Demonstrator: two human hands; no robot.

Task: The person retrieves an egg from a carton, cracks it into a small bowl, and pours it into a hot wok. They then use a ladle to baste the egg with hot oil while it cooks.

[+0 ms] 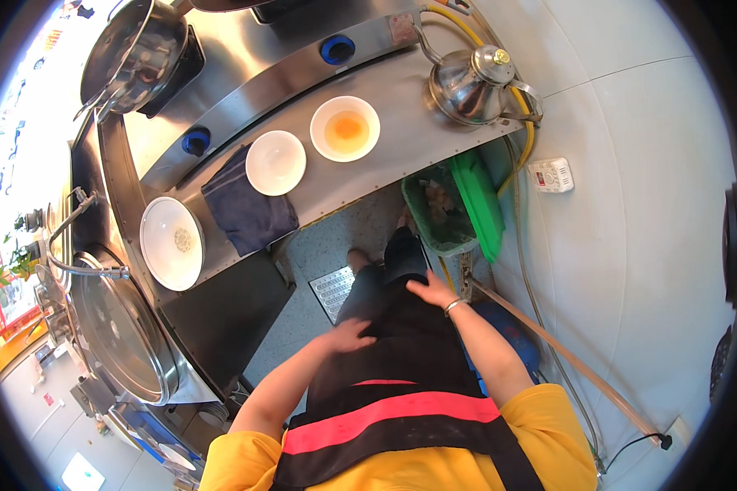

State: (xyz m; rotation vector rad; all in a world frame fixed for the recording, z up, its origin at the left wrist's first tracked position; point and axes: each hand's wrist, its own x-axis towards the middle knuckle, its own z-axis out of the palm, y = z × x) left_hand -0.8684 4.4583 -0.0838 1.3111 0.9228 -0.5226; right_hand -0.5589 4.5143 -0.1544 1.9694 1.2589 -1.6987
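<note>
My left hand hovers at the front of my black apron, holding nothing. On the other side my right hand, with a bracelet at its wrist, is empty too, its thumb spread from the fingers. Whether either hand touches the cloth cannot be told. Before me on the steel counter stands a white bowl with yellow-orange liquid, apparently raw egg. Beside it a second white bowl partly overlaps a folded dark cloth. Farther left, a larger white bowl has a small pale patch inside.
A steel kettle stands at the counter's right end. Below it is a lined green bin with its lid raised. A wooden pole leans along the right wall. Pots sit on the stove; a large round lid lies at left.
</note>
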